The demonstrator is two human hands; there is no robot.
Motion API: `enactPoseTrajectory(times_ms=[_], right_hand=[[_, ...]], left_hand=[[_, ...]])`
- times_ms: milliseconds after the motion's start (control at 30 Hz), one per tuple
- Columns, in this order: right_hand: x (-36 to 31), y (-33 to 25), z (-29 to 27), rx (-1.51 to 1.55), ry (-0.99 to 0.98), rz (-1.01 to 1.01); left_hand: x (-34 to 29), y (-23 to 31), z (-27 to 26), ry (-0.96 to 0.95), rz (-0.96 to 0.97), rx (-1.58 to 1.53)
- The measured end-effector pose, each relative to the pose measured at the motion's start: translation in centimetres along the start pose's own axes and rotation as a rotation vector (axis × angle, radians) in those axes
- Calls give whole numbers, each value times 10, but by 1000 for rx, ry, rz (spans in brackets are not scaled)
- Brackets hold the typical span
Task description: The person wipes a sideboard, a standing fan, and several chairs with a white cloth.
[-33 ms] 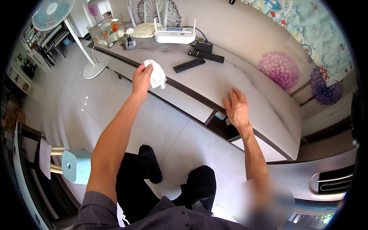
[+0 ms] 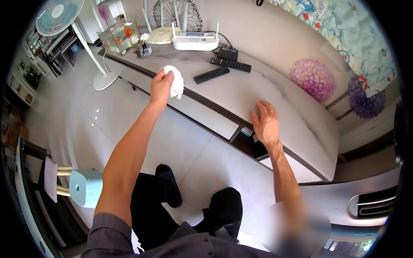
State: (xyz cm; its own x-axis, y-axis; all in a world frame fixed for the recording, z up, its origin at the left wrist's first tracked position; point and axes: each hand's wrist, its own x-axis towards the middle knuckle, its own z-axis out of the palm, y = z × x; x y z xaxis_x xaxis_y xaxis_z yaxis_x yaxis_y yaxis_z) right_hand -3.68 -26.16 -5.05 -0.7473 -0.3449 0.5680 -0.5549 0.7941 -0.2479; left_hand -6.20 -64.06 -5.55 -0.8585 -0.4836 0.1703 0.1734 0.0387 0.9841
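Observation:
My left hand (image 2: pixel 161 89) is closed on a crumpled white cloth (image 2: pixel 176 81), held up by the front edge of a long low cabinet with a grey marbled top (image 2: pixel 241 96). The cloth hangs beside my fingers; whether it touches the edge I cannot tell. Farther right, my right hand (image 2: pixel 266 123) lies on the cabinet top at its front edge, empty, with fingers stretched and thumb apart. Two black remotes, one nearer (image 2: pixel 211 75) and one with coloured buttons (image 2: pixel 231 64), lie on the top between my hands, toward the back.
At the back stand a white router (image 2: pixel 195 41), a black box (image 2: pixel 228 53), a small vase with white flowers (image 2: pixel 145 50) and a fish tank (image 2: pixel 118 36). An open shelf (image 2: pixel 251 144) shows below my right hand. A white fan (image 2: pixel 103 77) and a light-blue stool (image 2: pixel 86 188) stand left.
My left hand and the cloth have shifted very slightly, the cloth a little left and up. My right hand stays in place on the cabinet top.

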Motion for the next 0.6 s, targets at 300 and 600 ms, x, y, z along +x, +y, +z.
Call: enactPoseTrajectory(times_ms=[300, 600], right_hand=[[-5, 1, 13, -68, -14, -17], [-3, -5, 12, -93, 4, -16]], left_hand=[[11, -41, 141, -208, 212, 523], [125, -48, -17, 38, 457, 1255]])
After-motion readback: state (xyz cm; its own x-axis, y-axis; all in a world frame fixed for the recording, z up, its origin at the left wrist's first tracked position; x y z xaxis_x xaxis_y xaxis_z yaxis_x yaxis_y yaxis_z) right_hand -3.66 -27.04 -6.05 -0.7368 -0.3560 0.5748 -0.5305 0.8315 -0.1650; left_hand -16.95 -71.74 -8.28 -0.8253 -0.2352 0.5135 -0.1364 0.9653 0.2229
